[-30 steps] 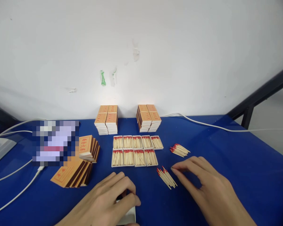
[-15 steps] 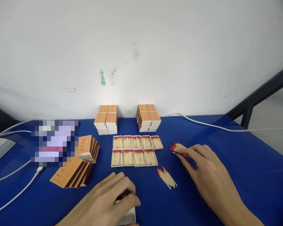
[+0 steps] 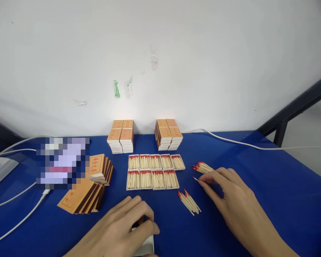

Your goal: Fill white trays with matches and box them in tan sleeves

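Note:
My left hand (image 3: 125,225) rests at the near edge of the blue table (image 3: 270,178), fingers curled over a white matchbox tray (image 3: 146,246). My right hand (image 3: 230,200) reaches forward; its thumb and forefinger pinch a single red-tipped match (image 3: 195,179) just below a far heap of matches (image 3: 202,167). A second small heap of matches (image 3: 189,201) lies left of that hand. Two rows of open trays filled with matches (image 3: 153,171) sit in the middle.
Two stacks of closed orange matchboxes (image 3: 123,135) (image 3: 168,134) stand by the white wall. Orange box sleeves (image 3: 81,196) (image 3: 100,167) lie piled at the left beside a blurred patch. White cables (image 3: 16,221) (image 3: 243,142) run over the table. A dark metal frame (image 3: 296,107) rises at right.
My right hand went from the near heap up to the far heap, then drew back slightly with one match pinched. My left hand stayed on the tray.

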Available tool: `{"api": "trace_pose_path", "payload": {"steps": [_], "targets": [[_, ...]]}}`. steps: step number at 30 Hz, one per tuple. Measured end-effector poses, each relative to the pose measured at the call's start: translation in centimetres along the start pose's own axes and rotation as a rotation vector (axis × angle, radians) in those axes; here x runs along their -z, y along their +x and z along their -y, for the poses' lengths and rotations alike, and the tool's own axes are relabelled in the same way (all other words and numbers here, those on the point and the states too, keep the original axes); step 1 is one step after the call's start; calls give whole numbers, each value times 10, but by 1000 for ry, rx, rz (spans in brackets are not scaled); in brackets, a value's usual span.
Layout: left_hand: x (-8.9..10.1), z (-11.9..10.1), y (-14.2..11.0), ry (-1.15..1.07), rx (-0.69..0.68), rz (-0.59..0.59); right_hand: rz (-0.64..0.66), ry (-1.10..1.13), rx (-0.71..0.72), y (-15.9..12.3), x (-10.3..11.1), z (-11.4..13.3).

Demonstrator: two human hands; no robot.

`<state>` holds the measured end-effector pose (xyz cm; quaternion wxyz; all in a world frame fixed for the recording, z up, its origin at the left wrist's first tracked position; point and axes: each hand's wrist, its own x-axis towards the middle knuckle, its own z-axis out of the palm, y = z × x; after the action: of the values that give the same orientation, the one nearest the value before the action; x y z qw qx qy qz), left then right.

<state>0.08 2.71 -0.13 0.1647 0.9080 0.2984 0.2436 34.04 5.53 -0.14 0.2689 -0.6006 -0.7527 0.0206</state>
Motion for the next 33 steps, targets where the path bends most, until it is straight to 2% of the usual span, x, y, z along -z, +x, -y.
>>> {"api": "trace_pose_path", "payload": {"steps": [8, 10, 13, 14, 16, 19, 22, 28, 33], "targets": [[2, -2, 0, -11, -7, -10, 81, 129, 0, -12, 12, 30], [7, -4, 1, -2, -10, 1, -8, 69, 7, -7, 14, 26], [13, -7, 2, 17, 20, 82, -146, -54, 0, 4, 11, 10], [13, -7, 2, 22, 26, 96, -149, -78, 3, 7, 9, 4], [9, -5, 0, 2, -1, 32, -124, -101, 13, 11, 5, -6], [0, -1, -5, -6, 7, 5, -76, -112, 14, 13, 0, -13], [-5, 0, -6, -4, 9, 12, -63, -107, -3, 12, -2, -12], [-2, -1, -3, 23, -8, -21, -48, -42, -21, 9, 1, -11], [-2, -1, -3, 10, 4, -4, -27, -5, -35, 5, 5, -9]]}}
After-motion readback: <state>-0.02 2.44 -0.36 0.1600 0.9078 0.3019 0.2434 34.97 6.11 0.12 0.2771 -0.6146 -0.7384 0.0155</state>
